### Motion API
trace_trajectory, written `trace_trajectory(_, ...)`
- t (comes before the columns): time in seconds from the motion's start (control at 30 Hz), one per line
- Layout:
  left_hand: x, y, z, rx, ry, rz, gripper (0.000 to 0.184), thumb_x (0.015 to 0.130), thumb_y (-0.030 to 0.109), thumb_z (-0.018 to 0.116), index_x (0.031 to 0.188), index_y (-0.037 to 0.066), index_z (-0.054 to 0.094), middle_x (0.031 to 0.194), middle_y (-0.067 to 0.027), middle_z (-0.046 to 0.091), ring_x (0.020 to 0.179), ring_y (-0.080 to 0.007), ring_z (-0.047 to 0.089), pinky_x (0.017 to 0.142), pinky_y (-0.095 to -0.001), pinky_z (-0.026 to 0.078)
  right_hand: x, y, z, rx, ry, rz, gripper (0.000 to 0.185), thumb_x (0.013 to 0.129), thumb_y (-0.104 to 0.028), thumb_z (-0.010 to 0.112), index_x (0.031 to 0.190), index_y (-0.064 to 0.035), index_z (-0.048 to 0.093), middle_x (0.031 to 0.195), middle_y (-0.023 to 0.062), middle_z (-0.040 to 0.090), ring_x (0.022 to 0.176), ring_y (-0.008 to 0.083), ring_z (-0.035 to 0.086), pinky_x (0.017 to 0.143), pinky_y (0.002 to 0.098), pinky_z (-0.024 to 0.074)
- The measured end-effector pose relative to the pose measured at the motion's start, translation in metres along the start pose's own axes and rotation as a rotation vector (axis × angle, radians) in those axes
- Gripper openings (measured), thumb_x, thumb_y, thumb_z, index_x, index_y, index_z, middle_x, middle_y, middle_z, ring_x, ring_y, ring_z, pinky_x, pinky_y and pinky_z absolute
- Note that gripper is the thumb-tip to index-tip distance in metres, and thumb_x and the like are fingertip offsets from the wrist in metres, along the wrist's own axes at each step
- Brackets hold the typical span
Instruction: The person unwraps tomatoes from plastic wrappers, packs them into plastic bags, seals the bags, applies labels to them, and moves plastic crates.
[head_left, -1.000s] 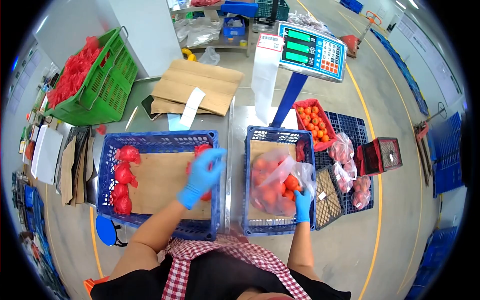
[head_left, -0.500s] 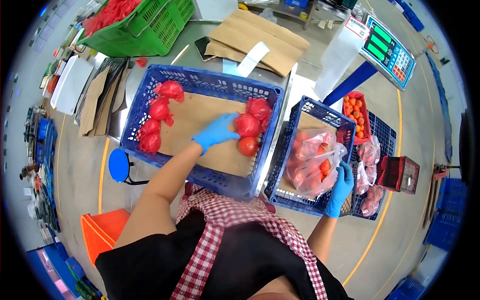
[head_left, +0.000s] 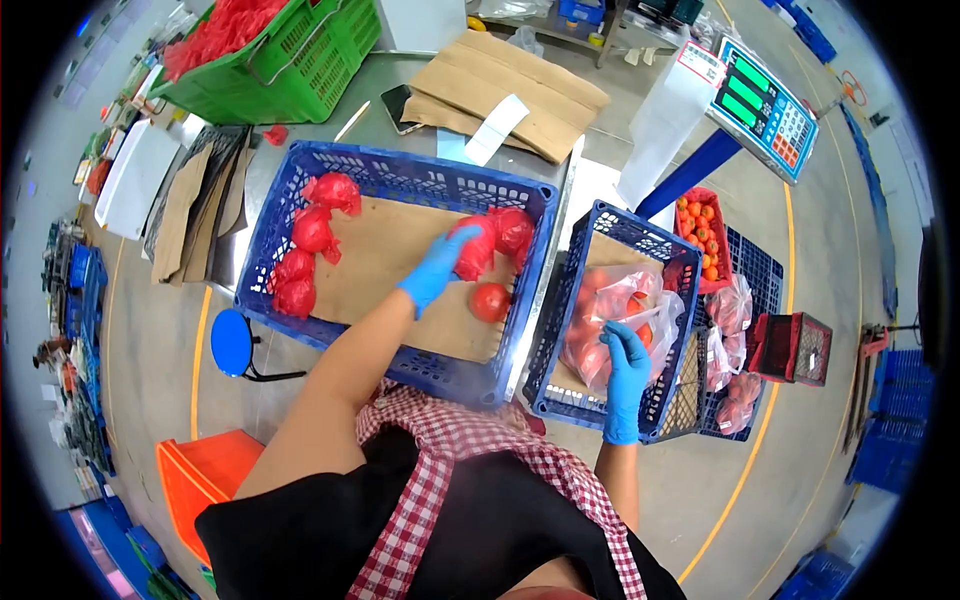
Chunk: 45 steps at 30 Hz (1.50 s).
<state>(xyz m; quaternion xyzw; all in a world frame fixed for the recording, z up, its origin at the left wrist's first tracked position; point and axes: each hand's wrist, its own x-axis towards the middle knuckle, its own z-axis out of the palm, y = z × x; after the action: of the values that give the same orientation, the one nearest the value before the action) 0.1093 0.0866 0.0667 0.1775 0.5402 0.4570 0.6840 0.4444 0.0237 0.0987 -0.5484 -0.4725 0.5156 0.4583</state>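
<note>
Blue-gloved L hand [head_left: 432, 270] grasps a roundish, red-film-wrapped bundle [head_left: 478, 250] in the R end of a blue plastic crate [head_left: 420, 172], 2nd wrapped bundle [head_left: 514, 232] just beside, bare red tomato [head_left: 490, 302] nr.; bundle part-hidden, long axis unclear. R hand [head_left: 628, 380] overlaps clear plastic tomato bag [head_left: 598, 305]; can't tell grip.

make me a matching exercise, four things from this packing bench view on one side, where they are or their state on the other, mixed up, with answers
1. left hand
2. unwrapped tomato
3. clear plastic bag
4. scale display

A. inside the smaller blue crate
B. lit green
C. on a red-wrapped bundle
D. on cardboard in the larger blue crate

Pairs: 1-C, 2-D, 3-A, 4-B
</note>
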Motion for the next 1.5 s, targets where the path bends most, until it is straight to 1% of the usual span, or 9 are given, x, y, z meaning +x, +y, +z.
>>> trace_trajectory(0.1,-0.050,0.027,0.024,-0.511,-0.229,-0.126,0.050,0.083,0.039,0.058,0.121,0.009,0.048,0.115,-0.0095,0.056,0.097,-0.0239,0.058,0.078,-0.0375,0.051,-0.002,-0.043,0.035,0.295,-0.172,0.098,0.040,0.089,-0.012,0.050,0.127,-0.0018,0.043,0.117,0.0107,0.052,0.102,0.0184,0.054,0.087,0.0290,0.0440)
trace_trajectory(0.3,-0.089,0.003,0.075,0.172,-0.316,0.188,0.040,0.089,0.028,0.053,0.120,0.004,0.048,0.112,-0.0108,0.057,0.094,-0.0202,0.059,0.078,-0.0333,0.052,0.016,-0.094,0.091,0.864,-0.451,0.469,0.060,0.088,-0.042,0.047,0.138,-0.0151,0.029,0.135,0.0111,0.036,0.120,0.0308,0.042,0.090,0.0482,0.0432)
trace_trajectory(0.53,-0.109,0.030,0.086,-0.182,-0.044,0.123,0.035,0.086,0.019,0.057,0.115,0.000,0.051,0.105,-0.0091,0.059,0.093,-0.0162,0.059,0.077,-0.0304,0.051,0.013,-0.079,0.067,1.521,-0.529,0.609,0.066,0.081,-0.033,0.057,0.137,-0.0142,0.029,0.136,0.0134,0.037,0.122,0.0323,0.040,0.095,0.0560,0.0371)
trace_trajectory(0.57,-0.110,0.040,0.080,0.213,-0.021,0.336,0.036,0.085,0.018,0.056,0.115,0.000,0.051,0.107,-0.0098,0.059,0.095,-0.0170,0.059,0.079,-0.0304,0.051,0.013,-0.078,0.064,1.476,-0.553,0.545,0.068,0.078,-0.031,0.059,0.137,-0.0135,0.029,0.135,0.0149,0.037,0.122,0.0318,0.040,0.096,0.0563,0.0363)
trace_trajectory(0.77,-0.093,0.073,0.052,-0.048,-0.018,0.348,0.049,0.069,0.001,0.049,0.118,0.000,0.049,0.113,-0.0143,0.055,0.098,-0.0225,0.057,0.086,-0.0318,0.048,0.035,-0.034,0.022,1.139,-0.563,0.254,0.073,0.068,-0.021,0.065,0.132,-0.0036,0.035,0.132,0.0192,0.039,0.121,0.0339,0.040,0.097,0.0548,0.0359)
trace_trajectory(0.87,-0.093,0.061,0.036,0.089,0.061,0.293,0.058,0.065,-0.002,0.043,0.122,-0.001,0.046,0.109,-0.0154,0.056,0.085,-0.0203,0.059,0.076,-0.0294,0.051,0.067,-0.028,-0.018,1.304,-0.110,0.338,0.059,0.075,-0.024,0.062,0.124,-0.0010,0.041,0.124,0.0175,0.046,0.115,0.0334,0.045,0.097,0.0491,0.0381)
trace_trajectory(1.03,-0.101,0.056,0.057,0.228,-0.078,0.221,0.058,0.062,0.000,0.041,0.119,-0.002,0.049,0.095,-0.0131,0.057,0.058,-0.0123,0.050,0.054,-0.0217,0.043,0.158,0.060,-0.111,0.549,0.322,0.448,0.039,0.074,-0.027,0.067,0.103,-0.0036,0.055,0.099,0.0128,0.058,0.085,0.0278,0.058,0.067,0.0424,0.0515)
trace_trajectory(1.23,-0.098,0.061,0.052,0.194,-0.080,0.143,0.040,0.073,0.010,0.049,0.111,-0.001,0.055,0.089,-0.0086,0.057,0.060,-0.0106,0.051,0.055,-0.0207,0.043,0.104,0.132,-0.132,-1.248,-0.312,0.501,0.045,0.070,-0.037,0.065,0.098,-0.0017,0.062,0.093,0.0217,0.063,0.087,0.0321,0.063,0.076,0.0381,0.0505)
trace_trajectory(1.5,-0.086,0.048,0.039,0.051,0.058,0.168,0.046,0.073,0.006,0.052,0.119,0.003,0.051,0.093,-0.0065,0.055,0.076,-0.0123,0.052,0.062,-0.0210,0.044,0.076,0.109,-0.140,-1.109,-0.031,0.304,0.035,0.074,-0.030,0.058,0.097,-0.0039,0.063,0.094,0.0198,0.063,0.086,0.0337,0.062,0.077,0.0394,0.0486)
